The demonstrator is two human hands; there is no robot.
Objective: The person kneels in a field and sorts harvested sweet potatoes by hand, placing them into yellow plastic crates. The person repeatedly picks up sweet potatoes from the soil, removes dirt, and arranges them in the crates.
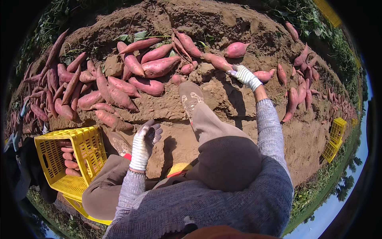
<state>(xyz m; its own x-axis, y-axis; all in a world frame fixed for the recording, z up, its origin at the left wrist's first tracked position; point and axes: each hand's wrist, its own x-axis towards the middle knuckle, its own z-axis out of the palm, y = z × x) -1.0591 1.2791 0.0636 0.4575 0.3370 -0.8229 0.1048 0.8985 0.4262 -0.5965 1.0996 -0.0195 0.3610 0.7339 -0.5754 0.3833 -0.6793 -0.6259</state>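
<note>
My right hand (244,77), in a striped white work glove, grips the near end of a long sweet potato (217,61) that lies on the soil ridge. My left hand (146,140), gloved the same way, hovers above the ground with its fingers apart and slightly curled, holding nothing. Past the right hand's wrist lies another sweet potato (262,76), and a rounder one (236,50) rests above that hand. A heap of sweet potatoes (159,67) spreads over the ridge in front of my feet and on to the left.
A yellow plastic crate (89,155) with several sweet potatoes inside stands at my left, above another yellow crate (80,207). Part of a co-worker with a gloved hand (24,109) shows at the far left. More sweet potatoes (303,89) and yellow crates (337,130) are on the right.
</note>
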